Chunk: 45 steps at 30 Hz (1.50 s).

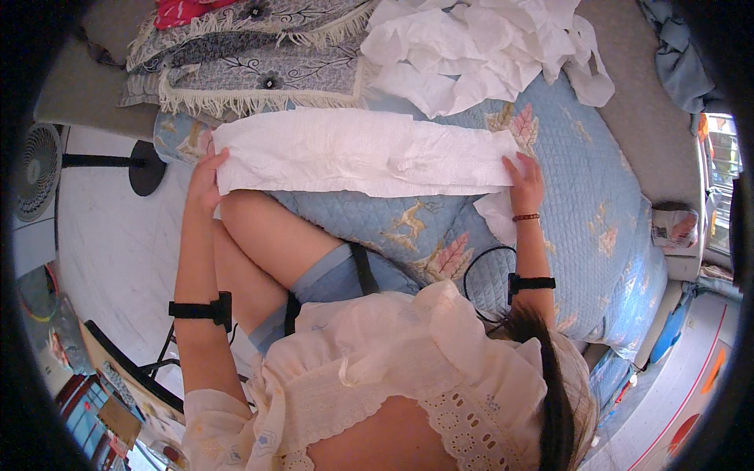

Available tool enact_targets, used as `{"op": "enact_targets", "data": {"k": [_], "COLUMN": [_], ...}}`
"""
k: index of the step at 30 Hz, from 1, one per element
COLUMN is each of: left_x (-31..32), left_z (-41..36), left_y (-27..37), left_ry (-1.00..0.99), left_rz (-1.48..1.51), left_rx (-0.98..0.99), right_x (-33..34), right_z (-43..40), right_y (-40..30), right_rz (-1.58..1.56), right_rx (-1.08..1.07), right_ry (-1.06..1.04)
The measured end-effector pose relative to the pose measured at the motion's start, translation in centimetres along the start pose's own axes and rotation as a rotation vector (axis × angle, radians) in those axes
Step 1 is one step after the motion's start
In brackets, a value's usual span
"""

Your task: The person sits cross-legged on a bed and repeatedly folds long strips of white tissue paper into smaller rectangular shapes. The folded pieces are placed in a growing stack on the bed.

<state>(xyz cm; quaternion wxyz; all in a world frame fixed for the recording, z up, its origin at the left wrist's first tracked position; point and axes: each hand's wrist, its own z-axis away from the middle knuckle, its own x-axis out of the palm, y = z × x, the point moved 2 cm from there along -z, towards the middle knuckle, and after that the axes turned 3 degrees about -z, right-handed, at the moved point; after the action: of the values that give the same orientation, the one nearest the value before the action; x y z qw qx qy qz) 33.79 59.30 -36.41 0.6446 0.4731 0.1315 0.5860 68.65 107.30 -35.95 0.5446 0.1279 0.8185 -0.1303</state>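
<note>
A long strip of layered white sheet material, paper or thin cloth [359, 153], stretches between my two hands above a blue quilted cover [577, 194] with leaf and deer patterns. My left hand [206, 176] grips its left end, thumb on top. At the right end, my right hand [525, 179] holds the edge with thumb and fingers. A loose white piece [498, 215] hangs below the strip beside my right wrist. Beyond the strip lies a crumpled heap of similar white pieces [471, 53].
Grey patterned fringed textiles [265, 76] lie at the back left, with red cloth [188, 12] above. A fan [38, 171] stands at far left. Blue-grey cloth [683, 65] hangs over the back right. A plastic packet [674, 228] rests on the right edge.
</note>
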Motion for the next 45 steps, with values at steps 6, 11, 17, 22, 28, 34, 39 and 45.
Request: {"op": "enact_targets", "data": {"k": [6,11,17,22,28,34,39,45], "left_x": [0.1,1.2,1.8,1.4,2.3,2.0,1.2,1.9], "left_z": [0.0,0.0,0.5,0.4,0.7,0.3,0.3,1.2], "left_y": [-0.1,0.8,0.8,0.7,0.6,0.2,0.2,0.2], "left_ry": [-0.04,-0.112,-0.072,-0.006,-0.047,-0.042,-0.034,0.04], "left_rz": [-0.004,-0.029,-0.042,-0.047,0.008,-0.035,-0.016,-0.037], "left_rx": [-0.024,0.079,0.079,0.046,0.053,0.093,0.06,0.116], "right_x": [0.9,-3.4,-2.7,-0.3,-2.3,-0.5,0.4,0.6], "right_z": [-1.4,-4.2,-4.9,-5.0,-4.5,-2.9,-3.0,-6.1], "right_y": [-0.8,-6.6,-18.1,-20.6,-18.9,-19.9,-17.8,-5.9], "right_rz": [-0.065,-0.012,-0.527,-0.382,-0.579,-0.576,-0.825,-0.495], "right_rx": [0.052,-0.053,-0.264,-0.303,-0.282,-0.389,-0.166,0.151], "right_ry": [-0.379,-0.437,-0.327,-0.176,-0.118,-0.243,-0.42,-0.027]}}
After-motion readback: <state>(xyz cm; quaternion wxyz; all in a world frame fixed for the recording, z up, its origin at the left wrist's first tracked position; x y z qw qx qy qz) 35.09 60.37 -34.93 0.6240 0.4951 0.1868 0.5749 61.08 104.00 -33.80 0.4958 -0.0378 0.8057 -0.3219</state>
